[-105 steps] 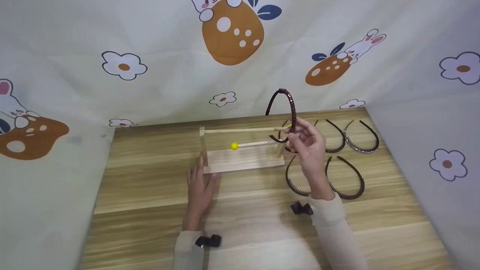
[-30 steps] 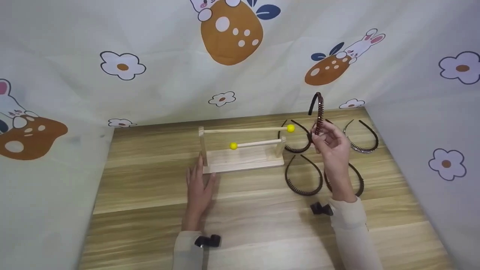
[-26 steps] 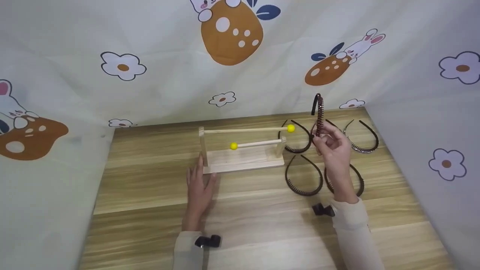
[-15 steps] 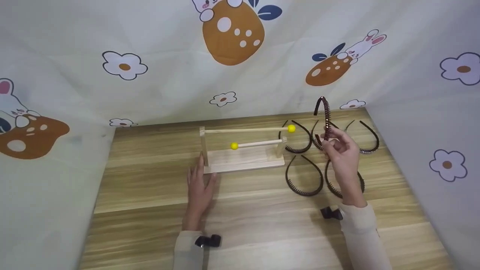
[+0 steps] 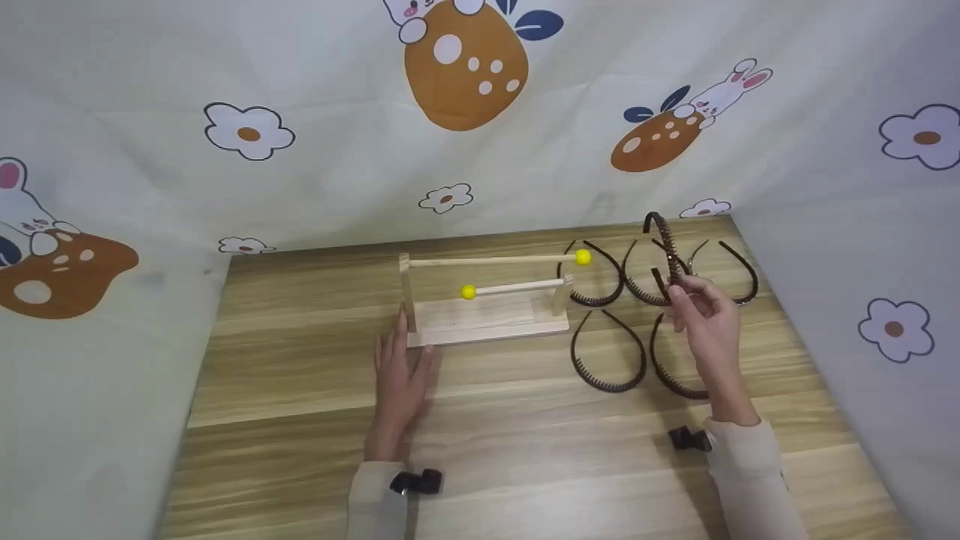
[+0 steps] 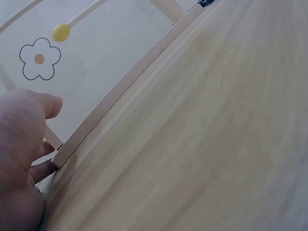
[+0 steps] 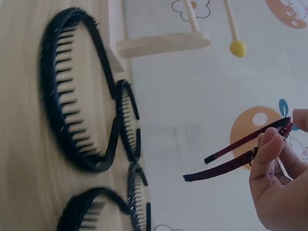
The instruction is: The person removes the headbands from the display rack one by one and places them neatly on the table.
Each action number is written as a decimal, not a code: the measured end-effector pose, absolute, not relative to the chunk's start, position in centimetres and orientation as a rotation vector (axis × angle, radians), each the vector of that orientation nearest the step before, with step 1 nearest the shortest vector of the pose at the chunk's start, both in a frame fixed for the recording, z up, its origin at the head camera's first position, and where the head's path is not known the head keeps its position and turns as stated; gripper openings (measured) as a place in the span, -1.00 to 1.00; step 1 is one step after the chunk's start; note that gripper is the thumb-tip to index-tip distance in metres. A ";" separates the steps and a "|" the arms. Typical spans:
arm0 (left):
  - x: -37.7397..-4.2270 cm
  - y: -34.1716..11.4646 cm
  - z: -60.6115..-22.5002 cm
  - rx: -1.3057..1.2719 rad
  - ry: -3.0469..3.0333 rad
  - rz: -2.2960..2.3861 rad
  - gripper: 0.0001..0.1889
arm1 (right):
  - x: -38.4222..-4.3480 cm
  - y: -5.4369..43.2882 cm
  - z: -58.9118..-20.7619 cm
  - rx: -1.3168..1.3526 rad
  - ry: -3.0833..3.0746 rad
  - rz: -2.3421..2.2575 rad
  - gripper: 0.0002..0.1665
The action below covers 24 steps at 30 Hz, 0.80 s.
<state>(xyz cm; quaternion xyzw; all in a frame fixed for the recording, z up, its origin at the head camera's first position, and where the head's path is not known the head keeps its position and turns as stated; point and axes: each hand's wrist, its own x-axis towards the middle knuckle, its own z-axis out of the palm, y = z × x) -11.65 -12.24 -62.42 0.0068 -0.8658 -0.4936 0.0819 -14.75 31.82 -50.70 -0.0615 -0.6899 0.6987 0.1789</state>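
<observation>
My right hand (image 5: 709, 322) pinches a dark red, toothed headband (image 5: 670, 255) between thumb and fingers, raised over the headbands at the right of the table. In the right wrist view its two dark ends point left, away from the fingers. My left hand (image 5: 399, 379) rests at the left end of a pale wooden rack (image 5: 487, 330), its fingers straight against the corner of the base. Two bars run across the rack, each tipped with a yellow ball (image 5: 583, 257). The left wrist view shows the fingers (image 6: 43, 171) at the base's corner.
Several dark headbands lie right of the rack: one near its end (image 5: 596, 301), one in front (image 5: 609, 388), others partly behind my right hand. A printed cloth (image 5: 337, 172) hangs along the back of the wood-grain table (image 5: 487, 450).
My right hand has carried the headband away from the rack's upper bar, to the right, and lowered it towards me. My left hand has stayed at the rack.
</observation>
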 end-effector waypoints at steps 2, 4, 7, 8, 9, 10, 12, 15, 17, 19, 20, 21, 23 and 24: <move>-11.7 -12.3 -62.5 0.020 -2.590 -1.474 -0.17 | -14.6 32.4 -51.0 -0.220 -1.973 1.966 -0.92; -11.7 -12.3 -62.4 0.018 -2.594 -1.475 -0.17 | -14.5 32.9 -51.4 -0.270 -1.985 1.959 -0.94; -11.7 -12.3 -62.3 0.021 -2.596 -1.478 -0.18 | -14.2 33.6 -51.8 -0.309 -2.012 1.930 -0.92; -11.7 -12.3 -62.3 0.021 -2.594 -1.481 -0.18 | -14.1 33.8 -52.0 -0.310 -2.016 1.927 -0.92; -11.7 -12.3 -62.3 0.022 -2.596 -1.481 -0.18 | -14.0 34.0 -52.1 -0.302 -2.019 1.923 -0.92; -11.7 -12.3 -62.3 0.022 -2.599 -1.480 -0.18 | -13.8 34.1 -52.3 -0.289 -2.024 1.922 -0.93; -11.7 -12.3 -62.2 0.019 -2.604 -1.480 -0.18 | -13.6 34.5 -52.5 -0.262 -2.029 1.924 -0.92; -11.7 -12.3 -62.2 0.019 -2.610 -1.474 -0.18 | -13.2 34.8 -52.8 -0.240 -2.029 1.929 -0.87; -11.7 -12.2 -62.2 0.023 -2.603 -1.476 -0.18 | -13.0 35.0 -52.9 -0.240 -2.038 1.919 -0.85; -11.7 -12.2 -62.2 0.024 -2.593 -1.478 -0.18 | -12.7 35.4 -53.0 -0.241 -2.051 1.908 -0.81; -11.7 -12.2 -62.2 0.021 -2.587 -1.475 -0.18 | -12.6 35.6 -53.1 -0.243 -2.065 1.893 -0.79; -11.7 -12.2 -62.2 0.020 -2.583 -1.470 -0.18 | -12.5 35.7 -53.2 -0.243 -2.080 1.883 -0.77; -11.7 -12.2 -62.3 0.015 -2.578 -1.456 -0.18 | -12.3 36.1 -53.3 -0.248 -2.117 1.860 -0.71; -11.7 -12.2 -62.3 0.011 -2.577 -1.448 -0.18 | -12.2 36.3 -53.4 -0.252 -2.136 1.850 -0.69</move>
